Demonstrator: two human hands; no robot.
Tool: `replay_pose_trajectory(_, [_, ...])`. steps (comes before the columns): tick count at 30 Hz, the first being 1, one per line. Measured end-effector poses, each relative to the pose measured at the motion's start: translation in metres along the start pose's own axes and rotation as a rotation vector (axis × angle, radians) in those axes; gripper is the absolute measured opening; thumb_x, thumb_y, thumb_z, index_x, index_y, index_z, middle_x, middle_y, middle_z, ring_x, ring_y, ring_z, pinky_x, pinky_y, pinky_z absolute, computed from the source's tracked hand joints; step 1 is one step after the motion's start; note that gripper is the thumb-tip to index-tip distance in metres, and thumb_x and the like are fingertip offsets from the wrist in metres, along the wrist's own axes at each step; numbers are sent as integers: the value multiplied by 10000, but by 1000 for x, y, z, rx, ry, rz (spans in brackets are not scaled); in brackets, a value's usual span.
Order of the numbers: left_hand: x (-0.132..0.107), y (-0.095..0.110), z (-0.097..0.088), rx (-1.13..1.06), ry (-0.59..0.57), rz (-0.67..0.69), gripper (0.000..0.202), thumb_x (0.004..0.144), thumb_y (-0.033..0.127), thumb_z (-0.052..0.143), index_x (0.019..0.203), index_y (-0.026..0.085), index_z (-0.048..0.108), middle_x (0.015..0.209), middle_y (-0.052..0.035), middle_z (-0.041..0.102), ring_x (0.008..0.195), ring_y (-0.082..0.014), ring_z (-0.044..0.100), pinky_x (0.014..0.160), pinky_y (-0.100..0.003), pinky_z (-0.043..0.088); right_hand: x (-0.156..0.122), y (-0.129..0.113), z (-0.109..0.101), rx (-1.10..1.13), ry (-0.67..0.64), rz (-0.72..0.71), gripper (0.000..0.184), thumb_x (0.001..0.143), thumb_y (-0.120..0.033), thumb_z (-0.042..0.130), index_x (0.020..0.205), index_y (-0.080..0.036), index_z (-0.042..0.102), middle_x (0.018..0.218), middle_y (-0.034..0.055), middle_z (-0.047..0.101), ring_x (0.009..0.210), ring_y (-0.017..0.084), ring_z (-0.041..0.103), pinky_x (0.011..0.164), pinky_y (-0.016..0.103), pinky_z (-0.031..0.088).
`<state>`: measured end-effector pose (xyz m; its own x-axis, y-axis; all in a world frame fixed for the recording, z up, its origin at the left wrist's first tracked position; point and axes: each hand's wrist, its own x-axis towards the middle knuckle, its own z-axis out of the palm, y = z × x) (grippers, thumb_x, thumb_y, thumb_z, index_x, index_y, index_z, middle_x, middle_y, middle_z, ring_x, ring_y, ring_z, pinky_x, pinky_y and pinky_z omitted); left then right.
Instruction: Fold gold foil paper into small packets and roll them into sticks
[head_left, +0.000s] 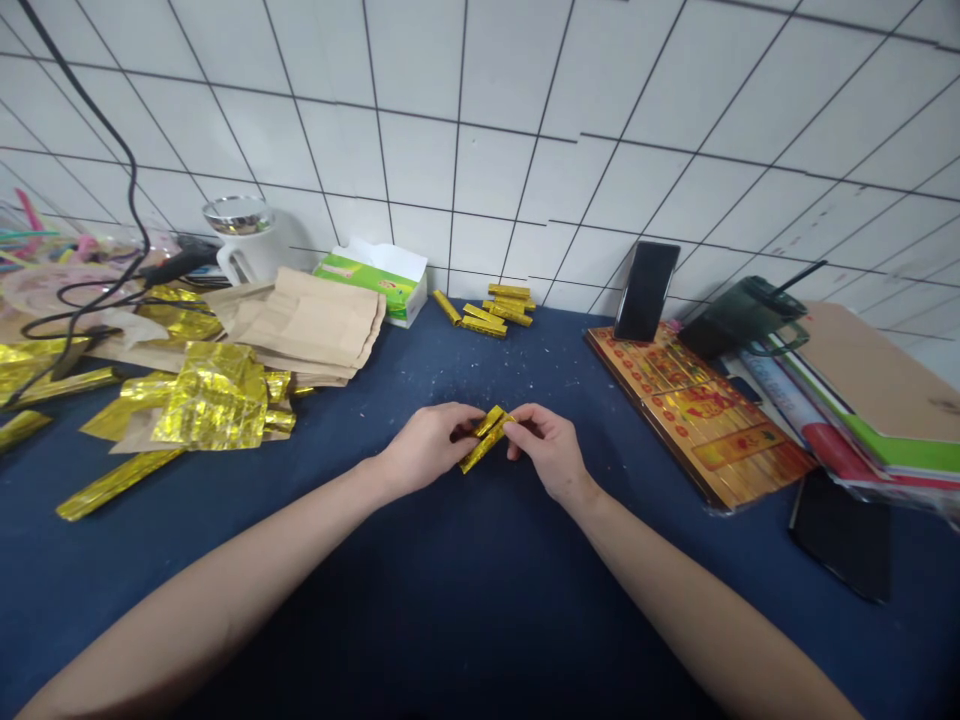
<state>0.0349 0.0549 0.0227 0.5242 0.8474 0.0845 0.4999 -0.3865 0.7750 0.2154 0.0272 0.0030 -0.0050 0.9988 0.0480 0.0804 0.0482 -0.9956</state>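
Note:
Between my two hands is a folded strip of gold foil paper (484, 447), bent so that two narrow lengths show. My left hand (427, 445) pinches its left side between thumb and fingers. At the upper right end, my right hand (551, 450) grips the same strip with thumb and forefinger. Beyond my hands, near the wall, lies a small heap of folded gold strips (504, 308). Over on the left, crinkled gold foil sheets (214, 400) and a longer rolled gold strip (120, 483) rest on the blue tabletop (465, 600).
Brown paper sheets (300, 315), a green tissue box (375, 278), a white mug (251, 250) and a black cable (131, 180) occupy the left. On the right are a phone (646, 290) standing upright, a decorated orange box (690, 405), a dark cup (739, 315) and stacked notebooks (885, 380).

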Motion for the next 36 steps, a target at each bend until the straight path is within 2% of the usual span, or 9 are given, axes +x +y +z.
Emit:
replay_pose_trajectory(6, [-2, 2, 1, 154, -1, 92, 297, 781, 146, 478, 1038, 212, 610, 901, -28, 661, 766, -164, 618, 698, -249, 457, -2, -3, 0, -40, -29, -6, 157, 723, -338, 617, 747, -189, 574, 543, -43, 540, 457, 97, 502, 468, 246, 436])
replay_pose_trajectory(16, [-6, 7, 3, 219, 1, 140, 262, 825, 181, 446, 1031, 215, 604, 791, -20, 624, 689, -149, 592, 645, -237, 441, 0, -5, 0, -68, -50, 21, 163, 727, -346, 606, 729, -187, 568, 545, -47, 537, 449, 92, 499, 471, 242, 433])
replay_pose_trajectory(22, [-9, 8, 5, 209, 50, 156, 269, 853, 193, 425, 1073, 192, 580, 834, -33, 626, 731, -147, 601, 678, -243, 456, 1, -4, 0, -82, -56, 42, 169, 742, -349, 584, 735, -181, 565, 553, -46, 531, 447, 89, 499, 463, 235, 423])
replay_pose_trajectory(29, [-11, 6, 8, 234, 95, 197, 283, 859, 168, 407, 1094, 161, 564, 884, -53, 625, 779, -149, 607, 712, -252, 481, 4, -2, 0, -55, -63, 77, 148, 735, -327, 577, 734, -178, 572, 537, -47, 531, 443, 91, 498, 461, 236, 417])
replay_pose_trajectory(36, [-11, 6, 8, 257, 107, 316, 285, 870, 167, 385, 1103, 154, 549, 900, -54, 628, 788, -148, 619, 724, -269, 504, 7, -5, -3, 71, -68, 147, 145, 712, -317, 606, 697, -173, 598, 515, -45, 541, 419, 85, 489, 440, 232, 389])
